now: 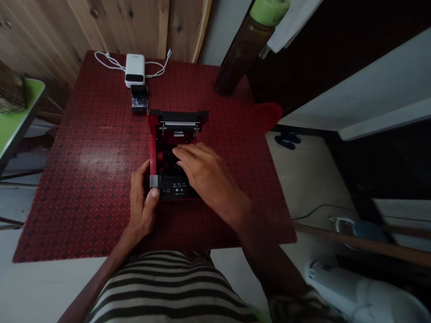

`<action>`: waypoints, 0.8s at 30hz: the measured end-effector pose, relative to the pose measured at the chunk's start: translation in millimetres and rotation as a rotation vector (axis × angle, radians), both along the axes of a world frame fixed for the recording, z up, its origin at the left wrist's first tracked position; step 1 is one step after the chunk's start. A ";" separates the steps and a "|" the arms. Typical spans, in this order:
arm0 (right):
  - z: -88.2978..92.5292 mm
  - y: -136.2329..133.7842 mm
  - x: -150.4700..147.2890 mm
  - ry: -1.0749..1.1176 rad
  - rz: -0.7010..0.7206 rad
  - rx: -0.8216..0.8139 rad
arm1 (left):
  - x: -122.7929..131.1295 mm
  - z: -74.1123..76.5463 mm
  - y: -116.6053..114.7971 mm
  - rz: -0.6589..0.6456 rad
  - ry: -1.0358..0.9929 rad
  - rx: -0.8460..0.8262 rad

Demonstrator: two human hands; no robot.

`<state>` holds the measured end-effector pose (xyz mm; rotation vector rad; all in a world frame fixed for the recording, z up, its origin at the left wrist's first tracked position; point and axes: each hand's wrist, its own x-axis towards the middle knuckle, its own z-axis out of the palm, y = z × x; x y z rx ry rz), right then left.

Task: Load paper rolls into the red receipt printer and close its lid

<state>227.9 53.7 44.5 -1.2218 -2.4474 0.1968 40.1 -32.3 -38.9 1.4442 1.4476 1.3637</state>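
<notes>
A small red-and-black printer [173,190], perhaps for labels or receipts, sits on the table with its lid [178,116] raised. My left hand [141,202] grips its left front corner, the thumb on the edge by the grey latch piece and the fingers along the side. Over the open bay [170,154] is my right hand [205,168], its fingertips drawn together inside. Whatever those fingers hold is too dark and small to make out. The right side of the printer is partly hidden behind that hand.
A patterned red cloth [90,193] covers the table. Behind the printer lie a white power bank [135,67] with white cables and a small black piece [139,98]. A dark bottle with a green cap [269,11] stands at the back right.
</notes>
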 end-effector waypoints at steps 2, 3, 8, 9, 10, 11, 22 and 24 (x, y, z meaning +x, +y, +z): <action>0.9 17.2 -17.6 -0.179 0.030 -0.084 | -0.2 -7.4 0.2 -0.002 0.031 0.035; 2.2 22.8 -25.0 -0.248 0.030 -0.104 | -0.8 -9.0 0.7 -0.007 0.040 0.043; 11.8 33.6 -46.5 -0.409 0.002 -0.150 | -3.0 -4.9 3.0 0.011 0.069 0.031; 12.9 34.7 -48.6 -0.422 -0.009 -0.163 | -3.1 -4.1 3.3 0.016 0.069 0.025; 13.8 35.7 -50.2 -0.435 -0.022 -0.178 | -3.1 -3.9 3.6 0.020 0.067 0.022; 14.6 36.8 -51.0 -0.450 -0.033 -0.196 | -3.2 -4.4 4.0 0.022 0.064 0.018; 35.1 23.3 -44.4 -0.473 -0.095 -0.285 | -4.4 -17.9 6.7 0.006 0.116 0.135; 38.9 12.4 -37.3 -0.428 -0.111 -0.247 | -5.2 -17.3 6.6 0.004 0.121 0.142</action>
